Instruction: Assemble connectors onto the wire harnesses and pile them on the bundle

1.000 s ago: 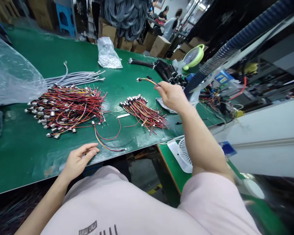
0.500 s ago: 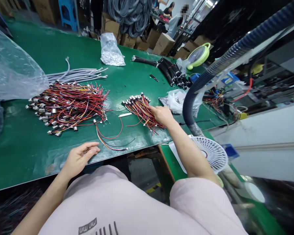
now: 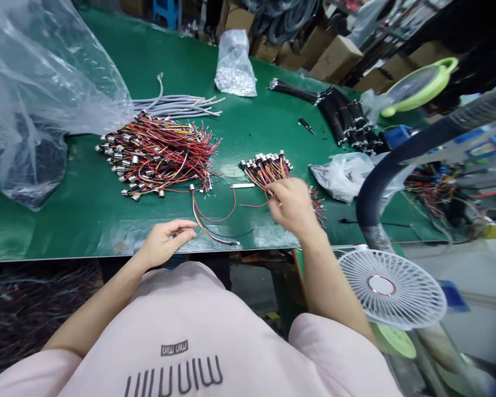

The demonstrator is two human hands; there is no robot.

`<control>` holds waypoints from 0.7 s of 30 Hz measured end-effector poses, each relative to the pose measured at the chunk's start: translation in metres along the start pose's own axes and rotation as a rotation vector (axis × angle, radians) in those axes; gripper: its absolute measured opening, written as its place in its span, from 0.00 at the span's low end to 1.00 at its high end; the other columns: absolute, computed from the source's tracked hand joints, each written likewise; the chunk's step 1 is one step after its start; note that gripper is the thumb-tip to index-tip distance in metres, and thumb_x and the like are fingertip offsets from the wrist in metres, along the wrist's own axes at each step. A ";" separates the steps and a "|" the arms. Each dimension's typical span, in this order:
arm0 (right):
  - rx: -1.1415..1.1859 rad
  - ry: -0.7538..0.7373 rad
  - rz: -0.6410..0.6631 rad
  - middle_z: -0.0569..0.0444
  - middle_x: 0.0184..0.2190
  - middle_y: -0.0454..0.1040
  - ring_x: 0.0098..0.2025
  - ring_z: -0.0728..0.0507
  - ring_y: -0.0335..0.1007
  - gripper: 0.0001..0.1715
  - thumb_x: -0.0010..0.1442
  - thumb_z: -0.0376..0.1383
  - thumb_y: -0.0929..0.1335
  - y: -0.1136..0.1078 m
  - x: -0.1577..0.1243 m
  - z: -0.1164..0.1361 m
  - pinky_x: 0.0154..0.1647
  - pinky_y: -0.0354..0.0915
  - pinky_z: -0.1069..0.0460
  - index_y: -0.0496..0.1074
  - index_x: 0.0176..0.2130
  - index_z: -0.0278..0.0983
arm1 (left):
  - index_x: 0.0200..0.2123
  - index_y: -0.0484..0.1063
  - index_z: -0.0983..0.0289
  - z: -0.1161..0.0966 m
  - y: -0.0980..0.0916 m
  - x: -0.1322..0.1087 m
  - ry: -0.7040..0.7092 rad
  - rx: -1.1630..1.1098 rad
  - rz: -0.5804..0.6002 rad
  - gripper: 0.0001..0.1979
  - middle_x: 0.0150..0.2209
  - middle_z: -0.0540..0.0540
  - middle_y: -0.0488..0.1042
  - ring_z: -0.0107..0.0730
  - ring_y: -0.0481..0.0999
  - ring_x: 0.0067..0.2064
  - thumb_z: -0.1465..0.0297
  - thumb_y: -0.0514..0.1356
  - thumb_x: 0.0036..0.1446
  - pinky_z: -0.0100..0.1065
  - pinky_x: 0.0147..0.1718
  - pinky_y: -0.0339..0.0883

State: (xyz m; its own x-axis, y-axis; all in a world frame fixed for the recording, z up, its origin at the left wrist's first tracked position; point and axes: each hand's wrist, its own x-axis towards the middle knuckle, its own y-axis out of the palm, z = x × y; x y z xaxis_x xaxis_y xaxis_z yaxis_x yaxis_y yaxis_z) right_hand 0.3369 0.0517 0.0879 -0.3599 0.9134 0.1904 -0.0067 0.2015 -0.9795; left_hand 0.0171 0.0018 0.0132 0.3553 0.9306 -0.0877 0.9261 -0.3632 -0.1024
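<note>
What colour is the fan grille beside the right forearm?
The grille is white; the head view shows it best.

I've got decent light on the worktop; source is out of my view. Pale glare patches along its near edge, bright streaks on the clear plastic bag at the left end. Below the near edge it's dim, detail mushy. Right hand reads slightly soft. Wide-angle stretch and smear past the right end; cardboard boxes beyond the far edge are soft.
</note>
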 end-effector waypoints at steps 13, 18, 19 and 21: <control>0.198 -0.275 0.240 0.43 0.41 0.75 0.45 0.37 0.65 0.14 0.66 0.34 0.61 0.053 0.053 0.150 0.42 0.56 0.46 0.72 0.45 0.33 | 0.54 0.71 0.62 -0.009 -0.022 0.001 0.412 0.691 -0.184 0.20 0.56 0.61 0.73 0.48 0.69 0.59 0.69 0.58 0.58 0.53 0.60 0.59; 0.345 -0.475 0.181 0.45 0.41 0.75 0.44 0.39 0.64 0.12 0.65 0.35 0.63 0.043 0.025 0.137 0.48 0.57 0.45 0.74 0.42 0.34 | 0.47 0.77 0.59 -0.001 -0.031 0.012 0.441 0.938 0.008 0.14 0.45 0.60 0.79 0.47 0.75 0.50 0.69 0.55 0.61 0.58 0.60 0.52; 0.407 -0.469 0.169 0.45 0.41 0.75 0.45 0.39 0.65 0.11 0.64 0.35 0.63 0.040 0.019 0.129 0.49 0.57 0.45 0.74 0.42 0.35 | 0.43 0.79 0.58 0.002 -0.033 0.012 0.443 0.952 0.020 0.13 0.42 0.59 0.80 0.45 0.76 0.47 0.69 0.54 0.62 0.58 0.60 0.53; 0.520 -0.380 0.121 0.47 0.41 0.76 0.44 0.41 0.66 0.11 0.64 0.35 0.63 0.033 0.008 0.106 0.50 0.59 0.47 0.74 0.42 0.35 | 0.40 0.80 0.57 0.006 -0.038 0.012 0.454 0.969 0.034 0.14 0.39 0.58 0.80 0.44 0.76 0.44 0.69 0.53 0.63 0.57 0.59 0.54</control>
State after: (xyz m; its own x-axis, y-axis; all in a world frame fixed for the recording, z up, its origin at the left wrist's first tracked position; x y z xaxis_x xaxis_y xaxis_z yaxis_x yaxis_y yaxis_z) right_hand 0.2344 0.0281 0.0498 -0.6906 0.7107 0.1339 -0.3615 -0.1790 -0.9150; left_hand -0.0145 0.0259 0.0099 0.5777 0.7766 0.2512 0.4901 -0.0840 -0.8676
